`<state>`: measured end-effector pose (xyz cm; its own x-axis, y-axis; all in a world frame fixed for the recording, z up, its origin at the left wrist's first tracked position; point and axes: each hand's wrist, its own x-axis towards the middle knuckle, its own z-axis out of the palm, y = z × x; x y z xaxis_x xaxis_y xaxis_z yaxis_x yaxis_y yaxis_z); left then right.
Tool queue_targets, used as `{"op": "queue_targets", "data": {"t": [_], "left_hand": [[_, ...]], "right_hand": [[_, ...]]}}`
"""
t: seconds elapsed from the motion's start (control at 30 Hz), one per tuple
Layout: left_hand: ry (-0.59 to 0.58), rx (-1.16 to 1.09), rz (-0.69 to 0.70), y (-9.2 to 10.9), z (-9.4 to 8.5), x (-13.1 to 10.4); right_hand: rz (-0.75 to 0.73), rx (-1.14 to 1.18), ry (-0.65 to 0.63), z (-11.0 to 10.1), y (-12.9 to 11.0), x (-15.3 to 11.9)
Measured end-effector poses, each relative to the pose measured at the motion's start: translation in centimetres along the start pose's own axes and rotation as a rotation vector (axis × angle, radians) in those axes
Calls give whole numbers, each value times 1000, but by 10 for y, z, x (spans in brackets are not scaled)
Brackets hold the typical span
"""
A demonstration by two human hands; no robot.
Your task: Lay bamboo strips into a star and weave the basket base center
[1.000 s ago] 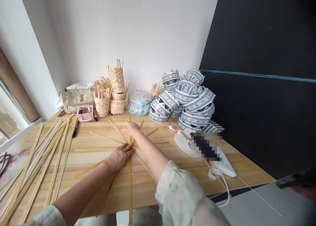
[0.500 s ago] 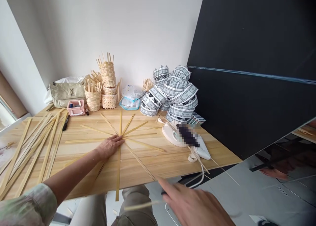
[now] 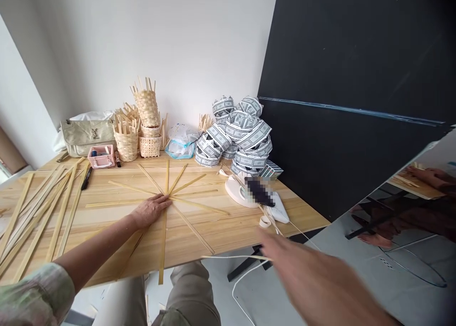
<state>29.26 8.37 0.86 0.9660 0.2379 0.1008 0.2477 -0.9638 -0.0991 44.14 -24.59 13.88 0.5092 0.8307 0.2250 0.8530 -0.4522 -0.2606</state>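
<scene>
My left hand (image 3: pixel 151 211) lies flat on the middle of a star of crossed bamboo strips (image 3: pixel 192 205), fingers stretched out over the crossing point. The star rests on the wooden table (image 3: pixel 121 240), one strip reaching over the front edge. My right hand (image 3: pixel 295 269), blurred, is raised in front of the table's right part. A thin pale strip (image 3: pixel 235 257) runs leftwards from its fingers, which look pressed together. Behind it on the table is a flat white coil (image 3: pixel 237 190) of band.
Loose strips (image 3: pixel 42 212) and a black marker (image 3: pixel 86 179) lie at left. At the back stand woven baskets (image 3: pixel 147 107), a pink box (image 3: pixel 101 156), a beige bag (image 3: pixel 89 136) and patterned paper rings (image 3: pixel 242 131). A black panel (image 3: pixel 338 46) rises at right.
My right hand has moved up and to the right with the thin strip. My left hand stays on the crossing. The view has turned slightly to the right.
</scene>
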Motion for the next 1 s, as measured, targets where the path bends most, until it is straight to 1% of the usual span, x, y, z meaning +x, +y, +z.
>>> {"op": "queue_targets", "data": {"t": [0.03, 0.07, 0.13, 0.2, 0.27, 0.33, 0.4, 0.53, 0.83, 1.0], "left_hand": [[6, -2, 0, 0, 1, 0], [12, -6, -4, 1, 1, 0], [16, -15, -16, 2, 2, 0], [14, -17, -24, 4, 1, 0], [12, -18, -22, 5, -1, 0], [10, -17, -18, 7, -4, -1], [5, -20, -19, 8, -5, -1], [-4, -26, -33, 8, -3, -1], [22, -67, -57, 6, 9, -1], [7, -47, -52, 7, 6, -2]], "right_hand": [[-54, -71, -155, 13, -11, 16], [-85, -114, -229, 26, -21, 32], [-168, -154, -305, 56, -36, 64], [-185, -159, -310, 86, -44, 92], [-211, -132, -310, 112, -48, 113], [-227, -98, -298, 133, -49, 128], [-224, -77, -291, 147, -49, 137], [-211, -119, -287, 160, -48, 146], [-255, -131, -316, 164, -43, 147], [-176, -55, -352, 165, -43, 145]]}}
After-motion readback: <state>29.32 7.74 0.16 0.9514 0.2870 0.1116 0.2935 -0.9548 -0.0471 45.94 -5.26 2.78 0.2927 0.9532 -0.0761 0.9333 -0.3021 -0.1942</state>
